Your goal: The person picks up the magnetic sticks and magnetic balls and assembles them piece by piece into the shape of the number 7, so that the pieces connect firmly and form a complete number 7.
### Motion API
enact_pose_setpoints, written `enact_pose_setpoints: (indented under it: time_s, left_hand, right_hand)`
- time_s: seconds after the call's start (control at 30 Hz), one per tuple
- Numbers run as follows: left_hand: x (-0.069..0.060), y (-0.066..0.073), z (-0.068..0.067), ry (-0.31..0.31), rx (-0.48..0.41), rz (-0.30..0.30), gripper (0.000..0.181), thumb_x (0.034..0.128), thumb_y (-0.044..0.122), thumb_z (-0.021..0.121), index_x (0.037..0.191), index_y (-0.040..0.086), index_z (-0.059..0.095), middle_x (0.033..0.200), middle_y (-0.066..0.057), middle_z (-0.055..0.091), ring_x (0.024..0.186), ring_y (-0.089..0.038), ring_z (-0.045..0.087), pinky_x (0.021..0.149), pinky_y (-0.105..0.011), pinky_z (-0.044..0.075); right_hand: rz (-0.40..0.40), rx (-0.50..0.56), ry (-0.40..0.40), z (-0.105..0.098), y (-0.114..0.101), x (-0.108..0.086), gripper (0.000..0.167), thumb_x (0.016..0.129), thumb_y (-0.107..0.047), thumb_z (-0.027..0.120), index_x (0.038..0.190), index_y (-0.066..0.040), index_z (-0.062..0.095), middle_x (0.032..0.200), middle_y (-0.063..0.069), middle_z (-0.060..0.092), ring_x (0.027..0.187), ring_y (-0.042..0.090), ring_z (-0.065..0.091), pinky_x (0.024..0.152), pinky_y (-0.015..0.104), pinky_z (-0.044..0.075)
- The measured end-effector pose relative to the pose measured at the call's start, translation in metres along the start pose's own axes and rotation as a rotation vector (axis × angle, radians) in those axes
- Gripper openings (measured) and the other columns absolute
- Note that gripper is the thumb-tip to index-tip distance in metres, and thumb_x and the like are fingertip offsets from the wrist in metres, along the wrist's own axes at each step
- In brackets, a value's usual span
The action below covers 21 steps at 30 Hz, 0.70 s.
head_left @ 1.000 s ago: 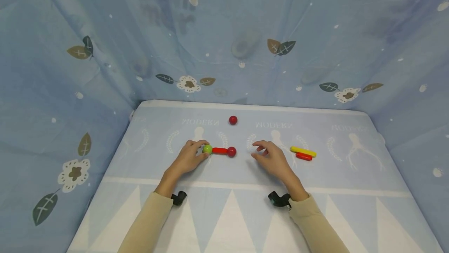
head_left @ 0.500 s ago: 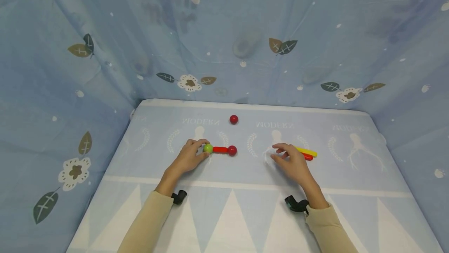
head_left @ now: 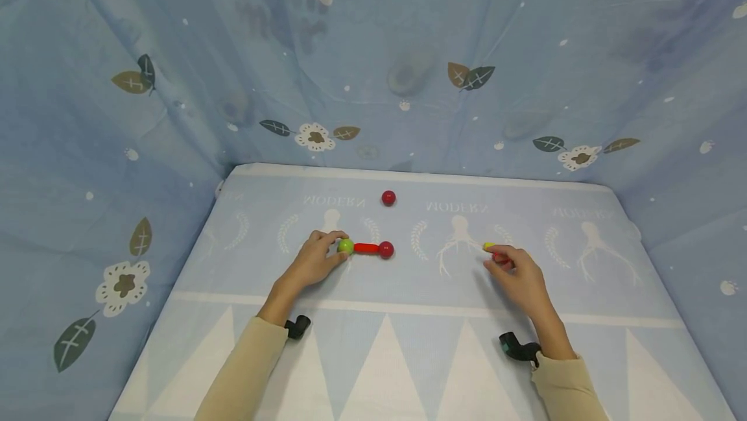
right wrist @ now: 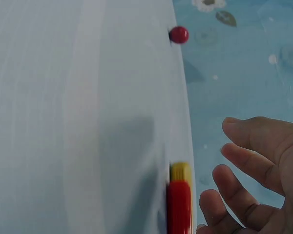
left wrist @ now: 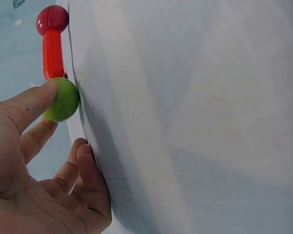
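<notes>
My left hand (head_left: 315,261) pinches a green ball (head_left: 346,247) between thumb and fingers. A red rod (head_left: 366,248) joins that ball to a dark red ball (head_left: 386,250); in the left wrist view the green ball (left wrist: 63,100) sits at the rod's lower end. Over at the right, my right hand (head_left: 521,281) hovers with parted, bent fingers over a yellow rod (head_left: 488,246) and a red rod (head_left: 498,257), partly hiding both. The right wrist view has the red rod (right wrist: 179,207) beside the yellow rod (right wrist: 181,170), with the fingers apart from them.
A loose dark red ball (head_left: 388,198) lies near the back of the cloth-covered table (head_left: 408,356). Blue patterned curtain (head_left: 362,58) hangs behind and at both sides. A black wrist device (head_left: 299,327) is at the left wrist, another (head_left: 518,347) at the right.
My right hand has moved rightward from the middle of the table to the yellow and red rods, now covering much of them. My left hand stays at the green ball.
</notes>
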<state>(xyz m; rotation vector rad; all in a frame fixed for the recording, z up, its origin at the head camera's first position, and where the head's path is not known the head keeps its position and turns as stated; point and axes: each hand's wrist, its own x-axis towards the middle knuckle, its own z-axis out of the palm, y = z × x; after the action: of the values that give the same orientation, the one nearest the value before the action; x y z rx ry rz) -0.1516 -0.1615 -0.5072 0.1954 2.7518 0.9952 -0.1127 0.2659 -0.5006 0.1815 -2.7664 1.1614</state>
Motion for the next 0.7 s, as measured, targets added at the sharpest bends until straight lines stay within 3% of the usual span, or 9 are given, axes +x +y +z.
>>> enact_pose_setpoints:
  time_s: [0.3,0.53,0.7]
  left_hand:
    - [0.0,0.001,0.0,0.004,0.006,-0.006,0.038,0.0964,0.026,0.07,0.133,0.021,0.061,0.122,-0.018,0.051,0.1,-0.028,0.053,0.084,-0.046,0.046]
    - [0.0,0.001,-0.001,0.001,0.004,0.001,0.038,0.0966,0.025,0.069,0.134,0.02,0.06,0.123,-0.018,0.051,0.1,-0.027,0.052,0.084,-0.046,0.046]
    - [0.0,0.0,0.001,0.0,0.004,-0.004,0.038,0.0966,0.026,0.069,0.133,0.021,0.06,0.123,-0.018,0.051,0.1,-0.027,0.052,0.084,-0.046,0.046]
  right_hand:
    - [0.135,-0.048,0.008,-0.018,0.02,-0.004,0.035,0.096,-0.021,0.071,0.125,-0.002,0.066,0.108,0.02,0.058,0.089,0.031,0.055,0.072,0.038,0.044]
    - [0.154,-0.083,0.009,-0.019,0.031,-0.002,0.031,0.093,-0.011,0.071,0.121,0.002,0.066,0.099,0.022,0.062,0.077,0.027,0.049,0.061,0.034,0.039]
    - [0.179,-0.095,-0.011,-0.019,0.033,-0.003,0.03,0.092,-0.011,0.072,0.118,0.003,0.066,0.097,0.023,0.061,0.075,0.027,0.051,0.061,0.035,0.039]
